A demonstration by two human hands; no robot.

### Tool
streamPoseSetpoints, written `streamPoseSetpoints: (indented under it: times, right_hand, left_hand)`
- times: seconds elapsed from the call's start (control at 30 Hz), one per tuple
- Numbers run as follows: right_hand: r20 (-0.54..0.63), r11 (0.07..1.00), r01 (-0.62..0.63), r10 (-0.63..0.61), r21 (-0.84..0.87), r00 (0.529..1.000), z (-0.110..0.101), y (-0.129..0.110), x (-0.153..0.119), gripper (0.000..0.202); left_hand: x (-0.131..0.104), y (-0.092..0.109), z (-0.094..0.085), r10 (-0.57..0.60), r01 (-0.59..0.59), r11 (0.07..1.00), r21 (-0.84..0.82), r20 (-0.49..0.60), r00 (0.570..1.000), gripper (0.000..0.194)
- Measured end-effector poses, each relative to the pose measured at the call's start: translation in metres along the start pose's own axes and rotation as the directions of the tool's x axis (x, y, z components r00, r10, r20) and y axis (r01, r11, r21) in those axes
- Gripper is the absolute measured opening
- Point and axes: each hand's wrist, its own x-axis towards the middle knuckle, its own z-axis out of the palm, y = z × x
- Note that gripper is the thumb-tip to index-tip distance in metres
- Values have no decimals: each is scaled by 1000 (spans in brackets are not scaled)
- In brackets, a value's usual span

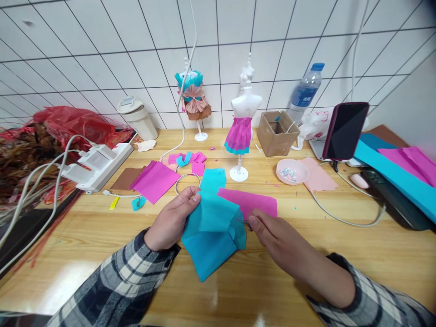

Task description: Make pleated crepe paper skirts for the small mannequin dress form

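Two hands: left hand (175,220) pinches the folded blue sheet (218,213) at its upper left; right hand (272,236) grips a small metal tool (243,222), type unclear, at the sheet's right side.
Blue sheet: between the hands; may tear if they pull apart.
Pink strip (260,202): just behind the tool; could be caught accidentally.
Dress form (247,105): farther back; a forward knock could tip its narrow stand.
Bead bowl (304,173): right; a bump could spill it.

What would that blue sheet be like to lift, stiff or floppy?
Probably floppy: the blue sheet bends into folds in the left hand. It's likely light, since its edges look thin, and might tear easily for that reason.
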Motion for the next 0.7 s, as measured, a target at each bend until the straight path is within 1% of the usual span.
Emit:
streamPoseSetpoints:
  times: [0.13,0.2,0.3,0.4,0.57,0.7]
  right_hand:
    - [2,999,13,-13,33,1000,3,1,3,39]
    - [17,1000,4,-4,11,1000,4,1,3,39]
    - [28,998,-13,15,-62,999,2,0,3,37]
    - [19,995,-2,4,-99,1000,0,0,2,36]
    - [52,998,19,-16,-61,999,2,-1,2,36]
    - [35,999,2,-1,-41,999,3,-2,3,36]
  left_hand:
    - [-1,0,1,-46,46,999,29,17,999,22]
    - [-1,-2,1,-64,63,997,36,19,998,23]
    - [0,-4,1,-54,54,998,30,6,998,23]
    - [1,-3,1,-35,35,999,25,-10,999,24]
    - [0,-3,2,-48,48,998,28,1,999,26]
    - [-1,-6,1,-82,82,995,50,1,997,27]
